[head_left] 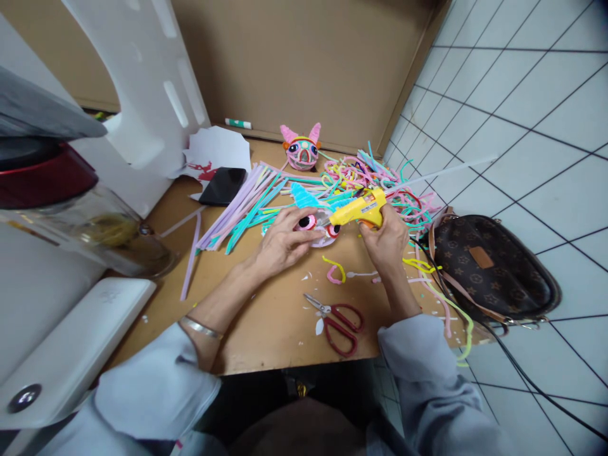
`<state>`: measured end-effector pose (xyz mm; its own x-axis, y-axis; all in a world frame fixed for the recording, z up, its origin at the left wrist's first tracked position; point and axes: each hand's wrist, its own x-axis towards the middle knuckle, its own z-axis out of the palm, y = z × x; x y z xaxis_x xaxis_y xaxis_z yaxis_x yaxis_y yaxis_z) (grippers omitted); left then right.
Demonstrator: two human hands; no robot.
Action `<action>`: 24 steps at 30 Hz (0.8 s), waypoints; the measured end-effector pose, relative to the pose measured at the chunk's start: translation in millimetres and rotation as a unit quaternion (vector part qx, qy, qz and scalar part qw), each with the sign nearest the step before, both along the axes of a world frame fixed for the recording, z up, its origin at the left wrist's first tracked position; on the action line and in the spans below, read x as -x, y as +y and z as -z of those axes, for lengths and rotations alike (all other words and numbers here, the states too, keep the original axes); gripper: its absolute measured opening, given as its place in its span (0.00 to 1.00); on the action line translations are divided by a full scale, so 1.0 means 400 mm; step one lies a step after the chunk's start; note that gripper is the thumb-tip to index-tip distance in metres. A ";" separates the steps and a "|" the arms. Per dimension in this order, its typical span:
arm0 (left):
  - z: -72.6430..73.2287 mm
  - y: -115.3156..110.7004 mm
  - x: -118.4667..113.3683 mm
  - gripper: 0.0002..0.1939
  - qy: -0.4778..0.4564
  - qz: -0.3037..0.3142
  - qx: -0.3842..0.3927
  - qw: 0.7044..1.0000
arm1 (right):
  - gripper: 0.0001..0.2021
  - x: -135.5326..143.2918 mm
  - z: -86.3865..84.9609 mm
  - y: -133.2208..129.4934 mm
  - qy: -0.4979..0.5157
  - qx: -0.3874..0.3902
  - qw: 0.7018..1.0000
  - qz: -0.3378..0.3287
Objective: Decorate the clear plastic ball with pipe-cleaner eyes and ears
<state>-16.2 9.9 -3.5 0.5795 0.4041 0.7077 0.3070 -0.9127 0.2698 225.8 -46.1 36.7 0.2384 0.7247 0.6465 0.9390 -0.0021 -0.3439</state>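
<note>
My right hand (387,235) is wrapped round the handle of a yellow hot glue gun (361,207), its nozzle pointing left. The nozzle tip sits close to a clear ornament ball (323,239) that has red-ringed black eyes and blue pipe-cleaner ears (304,196). With bent fingers my left hand (286,240) grips the ball's left side; its far side is hidden. A translucent glue stick (441,171) juts from the back of the gun. Behind stands a similar pink-eared animal-face ball (303,152).
Red-handled scissors (339,320) lie near the front edge. Pipe cleaners lie in a bundle (242,202) and a tangled heap (370,171). A black phone (223,186) rests by white paper. At right are a brown handbag (494,266) and a black cable (513,367); at left, a glass kettle (95,215).
</note>
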 end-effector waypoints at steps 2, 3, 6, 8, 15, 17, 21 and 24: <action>0.000 0.000 0.001 0.17 0.000 0.001 0.000 1.000 | 0.10 0.000 -0.002 -0.002 0.001 0.000 1.000 0.002; 0.000 -0.001 0.001 0.17 0.001 0.001 0.002 1.000 | 0.09 0.000 -0.002 -0.002 0.001 0.000 1.000 0.003; -0.002 -0.001 0.001 0.17 0.003 -0.001 0.011 1.000 | 0.09 -0.004 -0.002 -0.002 -0.001 0.000 1.000 0.006; -0.002 -0.001 0.001 0.17 0.003 -0.005 0.009 1.000 | 0.09 -0.007 0.000 -0.002 -0.005 -0.005 1.000 0.008; 0.000 0.000 0.001 0.17 -0.004 0.000 0.006 1.000 | 0.07 -0.007 0.006 0.000 -0.008 -0.015 1.000 0.003; -0.001 0.000 0.002 0.17 -0.004 0.002 0.003 1.000 | 0.08 -0.005 0.005 0.001 0.001 -0.006 1.000 0.001; -0.003 -0.001 0.001 0.17 -0.002 0.004 0.004 1.000 | 0.09 -0.002 0.005 0.003 0.018 0.002 1.000 -0.008; -0.001 0.000 -0.001 0.17 -0.002 -0.001 0.003 1.000 | 0.09 -0.001 0.005 0.005 0.022 -0.004 1.000 -0.015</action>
<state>-15.9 9.9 -3.0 0.5765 0.4088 0.7075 0.3071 -0.9108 0.2760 226.4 -44.0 34.6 0.2446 0.7276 0.6409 0.9224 0.0291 -0.3851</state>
